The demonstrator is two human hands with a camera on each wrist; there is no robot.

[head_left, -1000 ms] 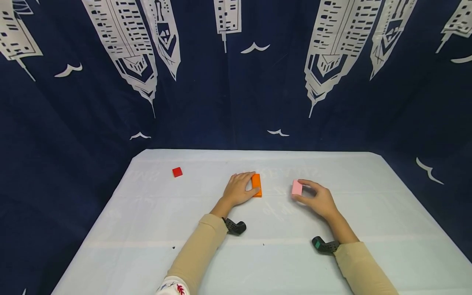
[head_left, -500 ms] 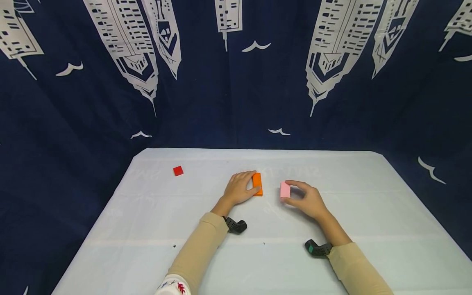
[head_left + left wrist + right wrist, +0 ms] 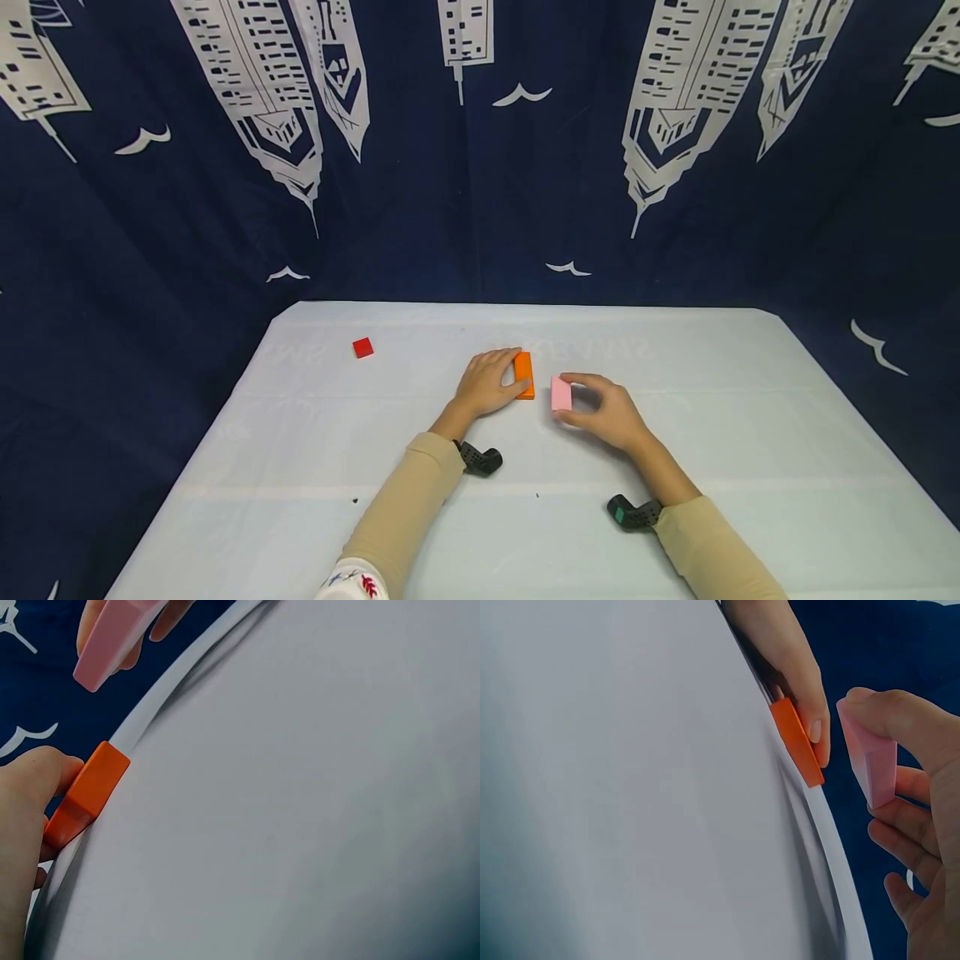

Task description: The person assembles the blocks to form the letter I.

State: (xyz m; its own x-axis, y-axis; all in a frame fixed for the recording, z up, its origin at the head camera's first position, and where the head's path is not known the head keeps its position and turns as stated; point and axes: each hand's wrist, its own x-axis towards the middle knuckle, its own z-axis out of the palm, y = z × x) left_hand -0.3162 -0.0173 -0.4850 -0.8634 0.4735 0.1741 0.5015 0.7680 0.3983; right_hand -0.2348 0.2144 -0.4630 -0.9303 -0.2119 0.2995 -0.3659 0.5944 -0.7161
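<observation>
Around the middle of the white table, an orange rectangular block (image 3: 524, 375) lies lengthwise away from me. My left hand (image 3: 483, 386) grips it by its ends, thumb at the near end and fingertips at the far one; the left wrist view shows the thumb on the orange block (image 3: 90, 787) too. Just to its right, my right hand (image 3: 611, 412) pinches a pink rectangular block (image 3: 561, 394) between thumb and fingers. A narrow gap separates the two blocks. In the right wrist view, the pink block (image 3: 877, 765) is held above the table level, beside the orange block.
A small red square block (image 3: 362, 347) lies toward the back left of the white table (image 3: 420, 542). Behind the table hangs a dark blue cloth (image 3: 465, 208) printed with white buildings and birds. A few tiny dark specks dot the tabletop nearer me.
My right hand has carried the pink block leftward and slightly nearer to me, closing in on the orange block. The left hand and the orange block have stayed in place.
</observation>
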